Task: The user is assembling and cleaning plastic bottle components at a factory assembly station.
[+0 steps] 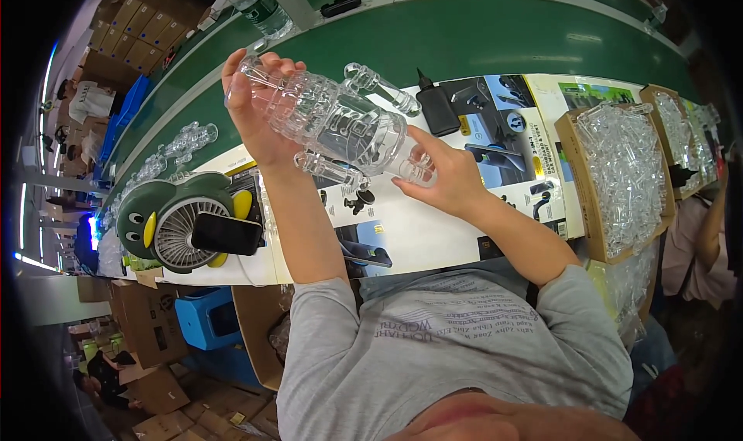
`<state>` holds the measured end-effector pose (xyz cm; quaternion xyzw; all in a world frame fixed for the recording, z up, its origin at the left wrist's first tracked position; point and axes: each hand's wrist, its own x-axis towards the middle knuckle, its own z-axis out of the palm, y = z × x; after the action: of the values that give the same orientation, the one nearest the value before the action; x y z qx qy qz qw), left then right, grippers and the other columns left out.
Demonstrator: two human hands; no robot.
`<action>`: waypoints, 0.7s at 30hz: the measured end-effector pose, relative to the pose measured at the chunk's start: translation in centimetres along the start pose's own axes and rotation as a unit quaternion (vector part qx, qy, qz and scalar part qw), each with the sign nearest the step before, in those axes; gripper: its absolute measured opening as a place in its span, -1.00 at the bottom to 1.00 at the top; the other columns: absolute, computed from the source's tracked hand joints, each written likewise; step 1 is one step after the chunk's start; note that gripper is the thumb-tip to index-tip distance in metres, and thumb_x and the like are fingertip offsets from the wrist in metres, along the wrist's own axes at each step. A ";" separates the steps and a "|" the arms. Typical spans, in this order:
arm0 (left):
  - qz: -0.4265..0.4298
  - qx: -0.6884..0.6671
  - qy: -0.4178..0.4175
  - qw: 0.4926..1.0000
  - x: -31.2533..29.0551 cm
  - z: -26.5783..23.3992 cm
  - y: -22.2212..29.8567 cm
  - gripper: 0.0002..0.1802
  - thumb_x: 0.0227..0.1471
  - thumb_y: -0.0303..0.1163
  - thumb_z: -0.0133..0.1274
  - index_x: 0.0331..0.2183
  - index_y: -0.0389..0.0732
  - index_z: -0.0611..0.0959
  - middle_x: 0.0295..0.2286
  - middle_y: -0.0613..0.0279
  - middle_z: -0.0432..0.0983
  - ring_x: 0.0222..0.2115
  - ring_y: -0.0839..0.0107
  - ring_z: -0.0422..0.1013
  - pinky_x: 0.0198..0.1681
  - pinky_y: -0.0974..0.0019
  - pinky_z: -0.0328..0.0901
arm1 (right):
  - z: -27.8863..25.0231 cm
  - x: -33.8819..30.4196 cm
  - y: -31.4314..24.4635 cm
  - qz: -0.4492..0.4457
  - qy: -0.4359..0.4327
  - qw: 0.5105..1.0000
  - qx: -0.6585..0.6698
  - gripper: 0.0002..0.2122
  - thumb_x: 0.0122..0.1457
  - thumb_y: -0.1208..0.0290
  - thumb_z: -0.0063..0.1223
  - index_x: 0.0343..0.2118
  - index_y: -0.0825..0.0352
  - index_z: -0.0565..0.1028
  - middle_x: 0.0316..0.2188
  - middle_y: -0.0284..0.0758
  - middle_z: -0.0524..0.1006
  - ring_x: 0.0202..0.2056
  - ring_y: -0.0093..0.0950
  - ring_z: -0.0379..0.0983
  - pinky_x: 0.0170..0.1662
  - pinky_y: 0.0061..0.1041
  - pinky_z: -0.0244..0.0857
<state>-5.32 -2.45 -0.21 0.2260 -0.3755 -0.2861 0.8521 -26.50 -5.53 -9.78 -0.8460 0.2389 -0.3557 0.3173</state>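
Note:
Between my hands, above the table, is a clear plastic robot-shaped figure, tilted, with a rounded ribbed body and two clear arm-like pieces at its sides. My left hand is closed round its upper left end, fingers wrapped behind it. At the lower right end, my right hand grips the figure between thumb and fingers. Just beyond the figure lies a black bottle with a pointed nozzle. Printed cardboard with pictures of phone mounts covers the table under my hands.
A cardboard box of small clear plastic parts stands at the right, another box beyond it. On the left are a green penguin-shaped fan, a black phone leaning on it, and several clear figures. A water bottle stands behind.

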 end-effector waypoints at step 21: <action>0.028 0.025 -0.195 0.980 -4.9 5.5 3.1 -0.31 -0.35 -0.45 0.20 -0.16 -0.28 0.19 -0.55 -0.05 0.40 -0.49 0.21 0.44 -0.37 0.21 0.40 | 0.5 -0.3 -0.4 0.024 -0.059 0.989 0.132 -0.45 -0.27 0.35 0.33 -0.14 0.37 0.38 -0.21 -0.24 0.48 -0.19 -0.41 0.43 -0.12 -0.49 0.28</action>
<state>-11.27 2.10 2.52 0.1766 -0.5476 -0.2911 0.7643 -26.23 -4.88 -9.97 -0.8103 0.1909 -0.3261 0.4479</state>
